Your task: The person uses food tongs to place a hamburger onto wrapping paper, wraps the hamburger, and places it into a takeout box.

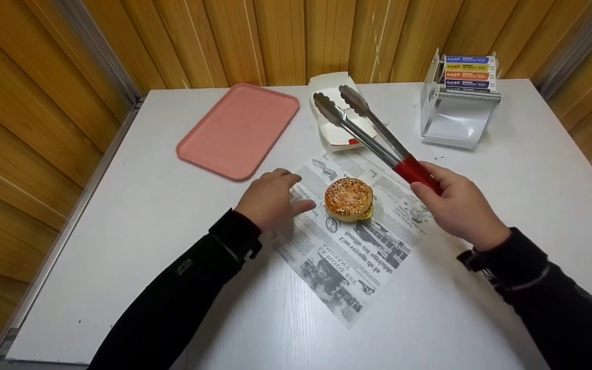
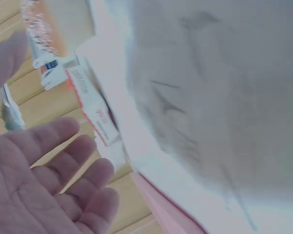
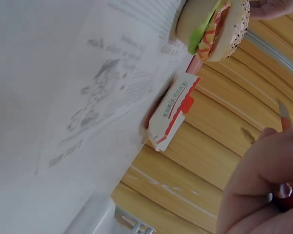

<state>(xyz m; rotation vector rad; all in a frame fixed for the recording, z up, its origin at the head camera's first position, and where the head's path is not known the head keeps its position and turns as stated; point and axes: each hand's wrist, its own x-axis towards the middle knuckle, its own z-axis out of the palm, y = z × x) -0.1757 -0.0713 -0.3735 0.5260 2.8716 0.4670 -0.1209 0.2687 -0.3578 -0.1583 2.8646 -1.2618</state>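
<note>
Burger [image 1: 348, 199] sits on printed paper [image 1: 337, 252] mid-frame, left hand [image 1: 274, 199] loosely spread beside it, right hand [image 1: 460, 205] gripping tongs [image 1: 410, 168], as placing looks done and the next move likely calls for laying the tool aside.

A round golden-brown burger [image 1: 348, 199], its bun speckled white and black, tops a translucent white paper sheet [image 1: 334, 252] patterned in grey newsprint; around the burger, a rectangular pink tray [image 1: 237, 133], red-trimmed white paperboard carton [image 1: 334, 135] and red-handled silver metal tongs [image 1: 413, 171].

Free room between raised tongs [image 1: 408, 167] and dispenser [image 1: 461, 105]
</note>
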